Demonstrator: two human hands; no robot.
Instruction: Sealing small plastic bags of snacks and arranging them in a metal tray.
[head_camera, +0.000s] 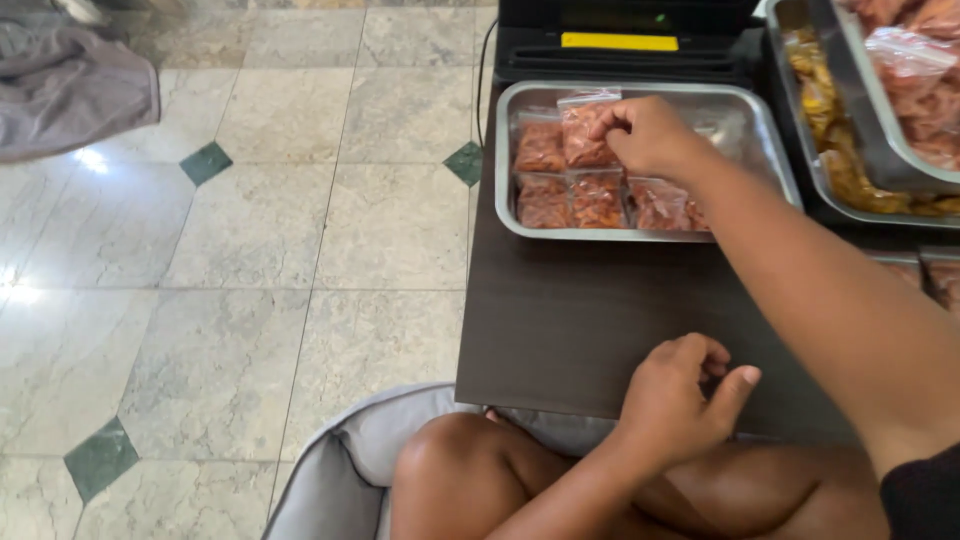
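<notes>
dark worktop (560, 320) runs from near edge to far; person sits cross-legged at its near side. steel tray (770, 140) sits on the far part, just in front of a black machine (620, 40). in the tray, small clear bags of reddish food lie flat in two rows, touching edge to edge.

right hand (655, 135) reaches across from the near right, over the tray's middle. its fingers (610, 122) are pinched on the top right corner of the bag (585, 135) in the far row, second from the left; the bag lies to the left of and under the fingers, long axis near to far.

left hand (675, 405) rests at the worktop's near edge, well apart from the tray, fingers loosely curled, holding nothing visible. right hand is plainly the nearer one.

further trays of bagged food (900, 70) stand to the right.
</notes>
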